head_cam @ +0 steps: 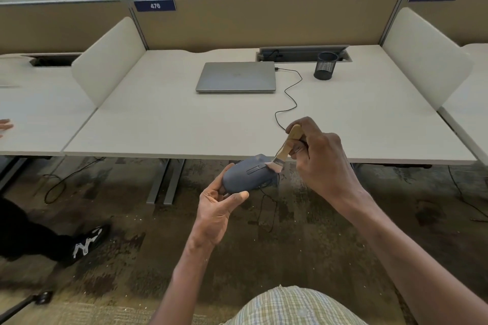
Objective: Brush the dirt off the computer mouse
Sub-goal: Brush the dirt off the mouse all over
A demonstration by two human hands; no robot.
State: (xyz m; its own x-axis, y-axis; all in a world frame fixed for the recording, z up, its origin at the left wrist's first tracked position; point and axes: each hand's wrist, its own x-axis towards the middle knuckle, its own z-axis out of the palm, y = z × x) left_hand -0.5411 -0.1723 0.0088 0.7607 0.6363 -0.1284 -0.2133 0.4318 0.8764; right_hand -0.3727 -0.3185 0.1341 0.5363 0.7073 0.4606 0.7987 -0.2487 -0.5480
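Observation:
A grey wired computer mouse (248, 175) is held in the air just in front of the desk edge, gripped from below and behind by my left hand (219, 206). My right hand (320, 159) grips the wooden handle of a small paintbrush (286, 148). The brush's pale bristles touch the mouse's front end, near its buttons. The mouse's thin black cable (290, 95) runs from the hanging mouse up over the desk to the laptop.
A shut silver laptop (236, 76) lies at the back of the white desk (158, 119), with a black mesh pen cup (326, 65) to its right. Side dividers flank the desk. Another person's shoe (87, 244) and fingertips (5, 125) show at the left.

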